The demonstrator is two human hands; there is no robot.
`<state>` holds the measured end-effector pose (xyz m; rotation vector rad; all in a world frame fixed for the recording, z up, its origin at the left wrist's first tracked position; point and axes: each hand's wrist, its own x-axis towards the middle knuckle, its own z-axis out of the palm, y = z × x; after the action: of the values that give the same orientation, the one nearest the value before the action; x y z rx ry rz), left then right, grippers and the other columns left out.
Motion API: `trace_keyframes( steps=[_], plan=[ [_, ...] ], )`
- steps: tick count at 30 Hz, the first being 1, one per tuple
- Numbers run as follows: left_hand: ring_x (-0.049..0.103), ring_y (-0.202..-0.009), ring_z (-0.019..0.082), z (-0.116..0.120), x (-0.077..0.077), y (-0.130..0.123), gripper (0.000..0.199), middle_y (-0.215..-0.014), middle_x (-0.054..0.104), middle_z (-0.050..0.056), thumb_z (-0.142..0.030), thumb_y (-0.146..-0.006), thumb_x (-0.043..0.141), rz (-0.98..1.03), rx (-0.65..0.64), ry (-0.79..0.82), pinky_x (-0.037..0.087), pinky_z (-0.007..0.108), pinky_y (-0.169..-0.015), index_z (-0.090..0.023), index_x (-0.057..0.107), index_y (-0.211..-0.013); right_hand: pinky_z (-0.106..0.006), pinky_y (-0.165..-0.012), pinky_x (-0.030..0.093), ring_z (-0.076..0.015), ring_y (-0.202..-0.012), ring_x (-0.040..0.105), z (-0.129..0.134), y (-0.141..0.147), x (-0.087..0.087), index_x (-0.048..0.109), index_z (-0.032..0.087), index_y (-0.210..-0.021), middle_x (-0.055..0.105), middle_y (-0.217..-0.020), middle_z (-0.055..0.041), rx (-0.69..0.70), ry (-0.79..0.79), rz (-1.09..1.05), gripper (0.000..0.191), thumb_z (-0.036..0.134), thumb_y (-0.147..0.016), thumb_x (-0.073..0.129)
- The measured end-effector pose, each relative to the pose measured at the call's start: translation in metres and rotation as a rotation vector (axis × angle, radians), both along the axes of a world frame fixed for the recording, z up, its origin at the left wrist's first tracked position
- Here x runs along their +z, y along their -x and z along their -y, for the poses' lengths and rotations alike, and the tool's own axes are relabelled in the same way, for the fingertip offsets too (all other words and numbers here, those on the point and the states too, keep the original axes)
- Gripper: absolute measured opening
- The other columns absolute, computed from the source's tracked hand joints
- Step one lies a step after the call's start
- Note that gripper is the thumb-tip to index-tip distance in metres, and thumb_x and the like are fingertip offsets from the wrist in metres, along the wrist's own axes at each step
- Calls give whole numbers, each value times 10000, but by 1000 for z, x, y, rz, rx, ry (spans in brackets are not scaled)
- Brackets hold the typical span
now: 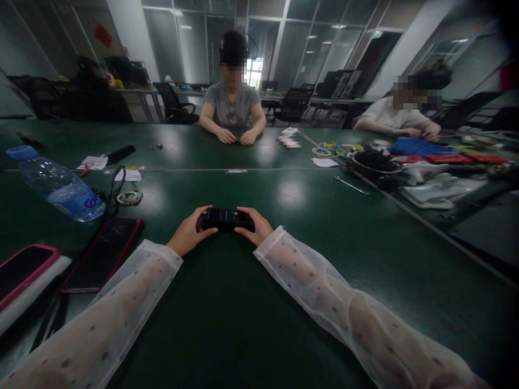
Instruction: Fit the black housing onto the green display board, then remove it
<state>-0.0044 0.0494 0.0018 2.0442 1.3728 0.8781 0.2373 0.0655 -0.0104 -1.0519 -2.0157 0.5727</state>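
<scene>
A small black handheld device [225, 217] with a dark screen at its left and buttons toward its right lies level between my two hands, over the green table [231, 302]. My left hand [192, 229] grips its left end, thumb along the near edge and fingers behind. Around the right end, my right hand [256, 227] is closed in the same way. What kind of device it is, I cannot make out for sure. Sheer white dotted sleeves cover both forearms.
Left of my hands are a water bottle [60, 186], a beaded bracelet [130, 198], a red-edged phone [103, 254] and a pink-cased phone [26, 267]. A wrench [351, 185] and heaped cables [377, 167] lie right. Across the table sits a person [233, 102]; another person [399, 111] sits farther right.
</scene>
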Motion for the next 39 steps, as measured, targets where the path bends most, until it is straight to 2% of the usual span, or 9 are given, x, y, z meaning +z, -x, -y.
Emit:
trace_keyframes(
  steps=[14, 21, 29, 39],
  plan=[
    [567, -621, 138, -1, 1, 1, 565, -1117, 584, 110, -395, -755, 666, 27, -3, 47, 473, 292, -565, -210, 427, -1232, -515, -931, 474, -240, -1103, 572, -1, -1, 1, 456, 256, -1201, 581, -1174, -64, -6, 81, 16, 579, 220, -687, 721],
    [563, -614, 147, 0, 2, 0, 605, -1064, 598, 103, -422, -748, 666, -12, 11, 58, 461, 286, -545, -204, 412, -1252, -520, -944, 463, -243, -1124, 557, 0, 0, 2, 450, 247, -1206, 571, -1190, -72, -16, 100, 25, 592, 208, -681, 721],
    [554, -613, 142, 1, 5, 0, 660, -1086, 591, 106, -382, -734, 686, -28, -12, 35, 440, 274, -544, -214, 383, -1296, -471, -919, 485, -229, -1056, 596, -1, -1, 0, 477, 248, -1173, 603, -1119, -63, -22, 90, -26, 571, 198, -664, 732],
    [538, -575, 134, -1, 2, -1, 630, -908, 620, 63, -376, -734, 684, -19, 32, 71, 417, 259, -513, -180, 408, -1265, -439, -905, 503, -222, -1054, 587, 3, 0, 3, 462, 248, -1169, 586, -1113, -62, -50, 54, -150, 532, 224, -697, 707]
  ],
)
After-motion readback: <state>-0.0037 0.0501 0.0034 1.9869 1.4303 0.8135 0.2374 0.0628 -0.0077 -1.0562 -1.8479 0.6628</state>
